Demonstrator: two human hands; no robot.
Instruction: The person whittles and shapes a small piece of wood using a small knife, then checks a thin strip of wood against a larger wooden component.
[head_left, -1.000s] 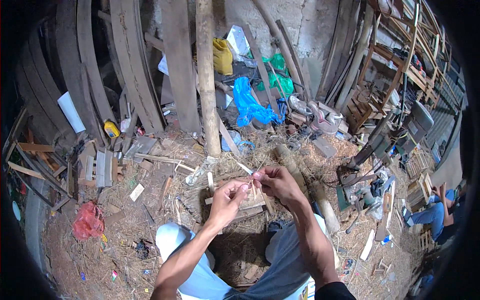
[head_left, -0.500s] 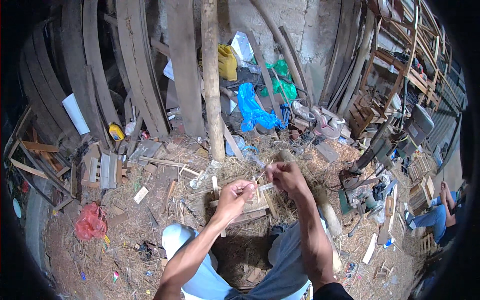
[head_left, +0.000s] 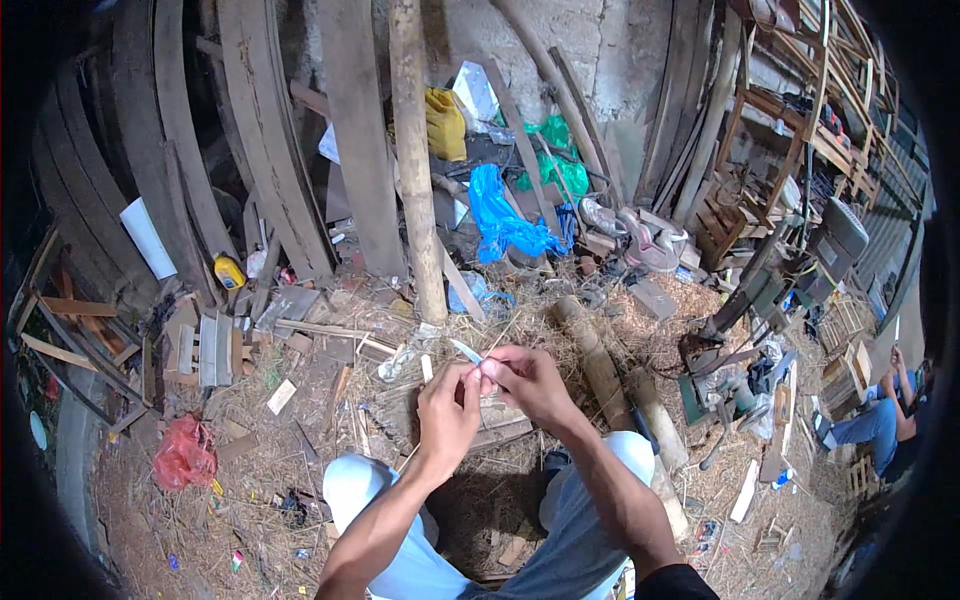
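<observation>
From where I stand, the two hands meet over the gap between the sitter's knees (head_left: pixel 358 480). The right hand (head_left: pixel 535 385) is closed round the knife (head_left: pixel 465 350), its grip hidden in the fingers and its pale blade slanting up and to the left, clear of the palms. Pointing it away from the body looks like plain care, since both wrists lie behind the edge. The left hand (head_left: pixel 448 410) has thumb and fingers pinched together, right against the right hand's fingertips; whether anything thin sits in that pinch I cannot tell. Meeting so closely, the hands probably steady one another.

Both forearms come in over the thighs, which seems to keep the work near and well lit. Just beyond the knees, below the hands, is a low wooden block (head_left: pixel 497 437), handy as a rest or a catch for scraps. Straw and slivers litter the floor (head_left: pixel 260 530) around it, and a log (head_left: pixel 595 360) lies just to the right, beside a second log (head_left: pixel 655 420).

Further back, planks (head_left: pixel 360 150) lean on end, likely to save floor space, and a pole (head_left: pixel 412 170) stands in front of them. A red bag (head_left: pixel 184 455) slumps to the left, while over on the right another person (head_left: pixel 880 420) sits well apart.
</observation>
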